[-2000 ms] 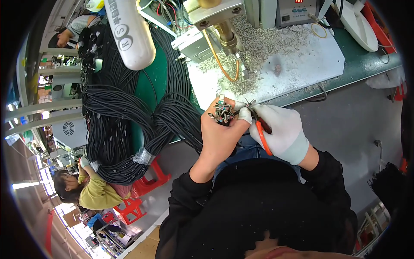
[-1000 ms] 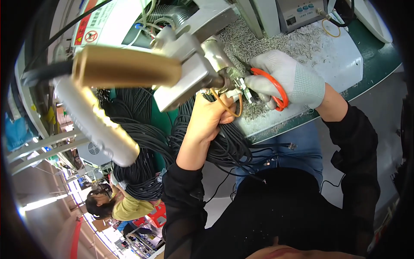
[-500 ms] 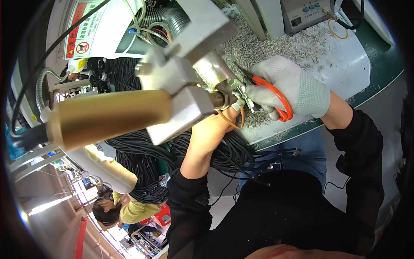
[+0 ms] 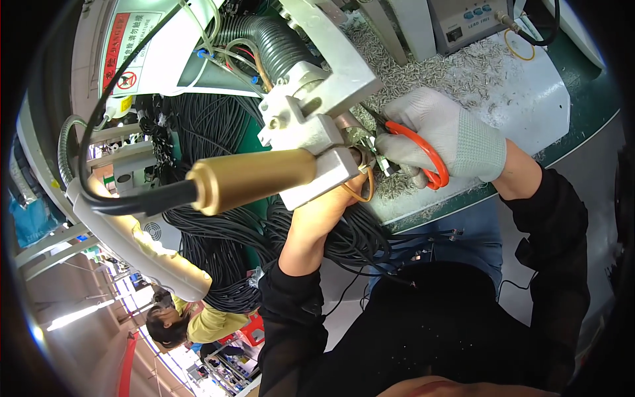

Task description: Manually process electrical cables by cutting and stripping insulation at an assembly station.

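Nearest, on the blue denim lap (image 4: 481, 241), lie thin black round cable ends with small silver metal plugs (image 4: 455, 234), at about 4 o'clock from the plug being held; I cannot tell if those ones are done. The bare left hand (image 4: 336, 200) is at 8 o'clock from that plug, over a loop of thin black cables (image 4: 354, 233); its fingers are hidden, so I cannot tell if its grip is apart or together. The right hand (image 4: 436, 135), in a white-grey cloth glove, is at 2 o'clock. Its grip is clamped on a dark metal hand tool with a curved red-orange handle (image 4: 431, 153). The small shiny silver metal plug (image 4: 381, 163) sits by the gloved thumb and seems pinched there. The gold round metal handle of the machine (image 4: 254, 178) is at 9 o'clock, and its hot-looking end is just beside the plug; touching or not, I cannot tell. So this plug looks partway done. Farther off, at 1 o'clock, many little grey metal bits (image 4: 456, 79) lie on the tabletop's white flat sheet (image 4: 529, 122), below a grey metal box with blue buttons (image 4: 466, 26).
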### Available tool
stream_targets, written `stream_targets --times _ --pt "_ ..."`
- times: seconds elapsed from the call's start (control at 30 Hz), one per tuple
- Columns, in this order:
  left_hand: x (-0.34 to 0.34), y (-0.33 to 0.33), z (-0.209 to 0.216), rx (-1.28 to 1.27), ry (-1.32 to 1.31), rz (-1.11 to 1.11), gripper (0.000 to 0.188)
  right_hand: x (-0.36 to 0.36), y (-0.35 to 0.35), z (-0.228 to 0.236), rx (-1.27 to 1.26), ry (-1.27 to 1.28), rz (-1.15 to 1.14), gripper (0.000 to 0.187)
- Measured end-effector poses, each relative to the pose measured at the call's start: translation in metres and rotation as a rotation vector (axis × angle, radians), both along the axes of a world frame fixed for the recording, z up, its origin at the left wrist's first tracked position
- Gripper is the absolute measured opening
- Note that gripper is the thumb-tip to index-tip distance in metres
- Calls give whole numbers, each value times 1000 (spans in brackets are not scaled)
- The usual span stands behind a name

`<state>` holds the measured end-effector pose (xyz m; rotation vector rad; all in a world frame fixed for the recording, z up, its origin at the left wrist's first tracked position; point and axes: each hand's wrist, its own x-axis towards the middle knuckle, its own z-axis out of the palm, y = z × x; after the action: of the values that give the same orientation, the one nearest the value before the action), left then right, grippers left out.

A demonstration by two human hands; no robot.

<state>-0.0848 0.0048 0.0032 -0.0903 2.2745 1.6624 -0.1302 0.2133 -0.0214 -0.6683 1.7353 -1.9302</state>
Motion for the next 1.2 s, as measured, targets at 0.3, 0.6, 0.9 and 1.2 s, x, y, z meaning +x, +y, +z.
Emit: stream_targets --times 0.3,0.6,0.9,1.2 --pt "6 -5 -7 375 -170 -17 13 11 3 15 115 -174 -95 21" --pt "85 -13 12 823 -81 245 30 110 69 51 388 -207 -397 21" --pt "104 4 18 555 -206 -268 59 128 3 59 292 201 -158 17" --pt "126 19 25 -6 693 -286 43 154 6 45 -158 -649 -238 16"
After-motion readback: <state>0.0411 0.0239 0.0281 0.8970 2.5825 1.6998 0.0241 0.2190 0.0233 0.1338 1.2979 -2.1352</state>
